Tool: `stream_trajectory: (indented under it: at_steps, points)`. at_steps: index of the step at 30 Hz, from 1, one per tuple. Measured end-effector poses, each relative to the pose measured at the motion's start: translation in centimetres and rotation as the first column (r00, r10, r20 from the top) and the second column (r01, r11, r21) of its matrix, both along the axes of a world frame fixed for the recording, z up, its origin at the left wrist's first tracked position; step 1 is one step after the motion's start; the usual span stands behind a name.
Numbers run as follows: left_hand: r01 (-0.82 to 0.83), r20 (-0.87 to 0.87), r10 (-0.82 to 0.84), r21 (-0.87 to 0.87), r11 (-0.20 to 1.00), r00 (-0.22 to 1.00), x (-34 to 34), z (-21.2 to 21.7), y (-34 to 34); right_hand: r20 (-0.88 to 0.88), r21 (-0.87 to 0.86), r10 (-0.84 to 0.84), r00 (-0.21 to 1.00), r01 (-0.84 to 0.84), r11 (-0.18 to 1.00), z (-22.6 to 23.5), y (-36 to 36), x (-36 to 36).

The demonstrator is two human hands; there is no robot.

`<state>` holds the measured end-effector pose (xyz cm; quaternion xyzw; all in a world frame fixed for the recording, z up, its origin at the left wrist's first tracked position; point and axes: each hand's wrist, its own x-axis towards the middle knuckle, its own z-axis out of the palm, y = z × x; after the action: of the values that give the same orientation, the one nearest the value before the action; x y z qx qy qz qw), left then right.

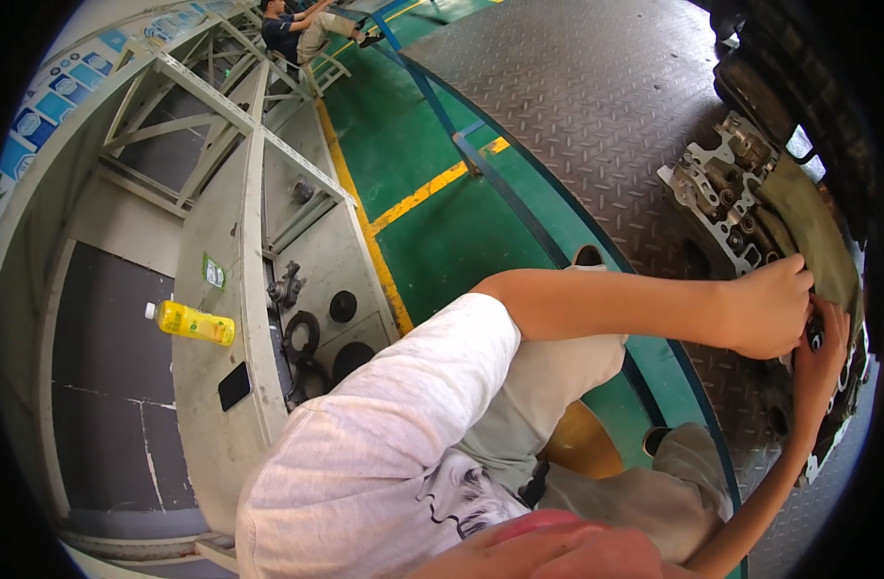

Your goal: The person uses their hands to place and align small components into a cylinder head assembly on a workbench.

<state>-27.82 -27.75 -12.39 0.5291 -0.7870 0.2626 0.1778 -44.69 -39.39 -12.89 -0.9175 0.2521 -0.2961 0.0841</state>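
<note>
An engine cylinder head (727, 198) of grey metal lies on the patterned steel plate at the right, partly covered by an olive cloth (804, 217). My left hand (772, 307) rests over its near part, fingers curled closed, knuckles towards the cloth. Against it is my right hand (822, 345), fingers bent together round a small dark part (814, 331) between the two hands. What the left fingers hold is hidden behind the hand. The small part's kind cannot be made out.
A steel checker plate (596, 87) with a blue-edged frame (519, 207) carries the work. At left, a grey bench (206, 386) holds a yellow drink bottle (193, 323), a phone (234, 386) and a green packet (213, 271). Metal parts (302, 333) lie beside it. Another person (302, 34) sits far off.
</note>
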Motion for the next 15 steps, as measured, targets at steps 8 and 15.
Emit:
stream_trajectory:
  at_steps: [8, 15]
  points:
    - [0.001, -0.118, -0.019, -0.154, 0.988, 0.993, 0.2, -1.7, -0.9, -0.140, 0.071, 0.076, 0.987, -0.067, 0.995, 4.0, 1.6, 0.5]
    - [0.102, -0.128, -0.100, 0.013, 0.995, 0.987, 1.1, -1.2, -0.5, 0.085, -0.130, 0.229, 0.970, -0.217, 0.967, 12.3, -0.7, 0.0]
